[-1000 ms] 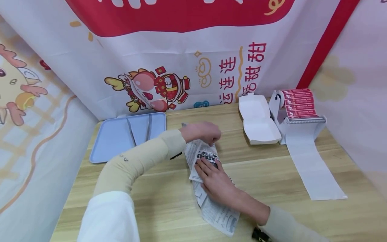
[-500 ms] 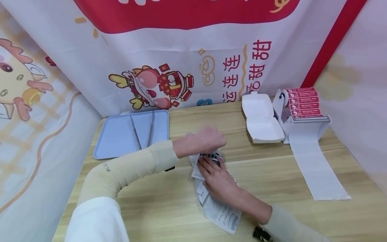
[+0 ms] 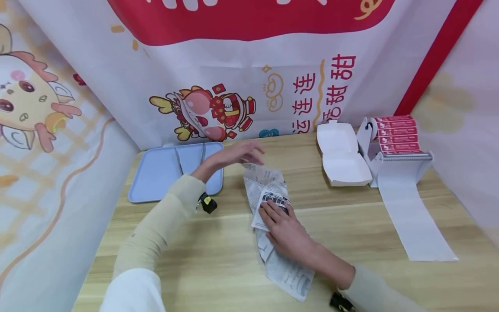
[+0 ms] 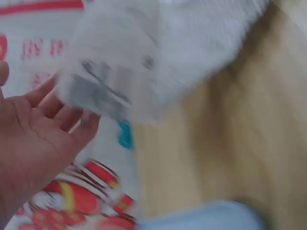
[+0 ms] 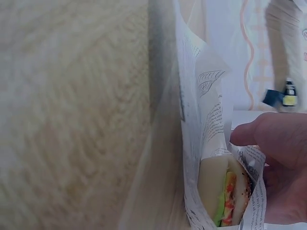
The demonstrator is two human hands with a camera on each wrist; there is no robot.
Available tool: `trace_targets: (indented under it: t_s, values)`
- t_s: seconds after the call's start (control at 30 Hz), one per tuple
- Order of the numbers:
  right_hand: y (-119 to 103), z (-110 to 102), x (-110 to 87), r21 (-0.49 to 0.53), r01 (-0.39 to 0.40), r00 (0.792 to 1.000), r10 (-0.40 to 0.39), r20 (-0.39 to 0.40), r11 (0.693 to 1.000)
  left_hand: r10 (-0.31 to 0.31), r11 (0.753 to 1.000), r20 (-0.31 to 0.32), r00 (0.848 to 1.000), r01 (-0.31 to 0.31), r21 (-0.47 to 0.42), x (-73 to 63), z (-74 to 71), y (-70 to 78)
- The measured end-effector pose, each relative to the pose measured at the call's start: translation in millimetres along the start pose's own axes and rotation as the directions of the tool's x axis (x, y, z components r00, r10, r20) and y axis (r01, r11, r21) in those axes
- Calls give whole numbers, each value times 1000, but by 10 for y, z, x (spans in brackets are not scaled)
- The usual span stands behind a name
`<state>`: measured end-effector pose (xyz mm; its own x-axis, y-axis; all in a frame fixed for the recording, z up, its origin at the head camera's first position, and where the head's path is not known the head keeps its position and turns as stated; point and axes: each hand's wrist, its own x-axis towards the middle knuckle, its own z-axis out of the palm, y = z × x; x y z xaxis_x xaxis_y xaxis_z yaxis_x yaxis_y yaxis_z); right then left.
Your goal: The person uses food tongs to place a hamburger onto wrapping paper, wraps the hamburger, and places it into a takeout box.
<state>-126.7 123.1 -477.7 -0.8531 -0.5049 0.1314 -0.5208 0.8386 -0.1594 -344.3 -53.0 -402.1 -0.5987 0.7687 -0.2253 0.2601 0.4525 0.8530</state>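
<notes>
A sheet of newspaper-print wrapping paper [image 3: 288, 275] lies folded lengthwise on the wooden table. My right hand [image 3: 290, 236] presses on its top flap, the fingers laid over a printed black picture. Inside the paper, the right wrist view shows a sandwich bun [image 5: 213, 184] with green and orange-red filling and dark seeds on its crust. My left hand [image 3: 241, 152] is raised at the paper's far end, fingers extended and holding nothing. In the left wrist view the blurred paper end [image 4: 115, 81] overlaps those fingertips.
A blue tray [image 3: 156, 173] with metal tongs [image 3: 179, 161] lies behind my left forearm. At the back right stand an open white takeaway box [image 3: 345, 167] and a label dispenser [image 3: 405, 157] with a red roll, its backing strip [image 3: 417, 221] trailing forward. Printed cloth hangs behind.
My left hand has lifted off the paper's far end and drawn back to the left, its fingers uncurling. The right hand stays on the flap. The view has shifted slightly.
</notes>
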Motion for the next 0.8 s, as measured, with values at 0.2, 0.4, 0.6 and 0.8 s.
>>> trace_targets:
  t_s: [0.2, 0.4, 0.6, 0.8]
  values:
    - [-17, 24, -9, -1, -14, 1000, 14, 23, 1000, -144, 944, -50, 988, 122, -306, -92, 214, -646]
    - [-16, -1, -4, 0, -27, 999, 27, 39, 1000, -199, 660, -97, 975, 60, -748, -51, 628, -873]
    - [-3, -2, -2, 0, -19, 999, 19, 35, 1000, -63, 834, -244, 968, -83, -545, -62, 912, -865]
    - [11, 10, 2, 37, -14, 1000, 13, 18, 999, -9, 945, -397, 918, -122, -304, -145, 1079, -788]
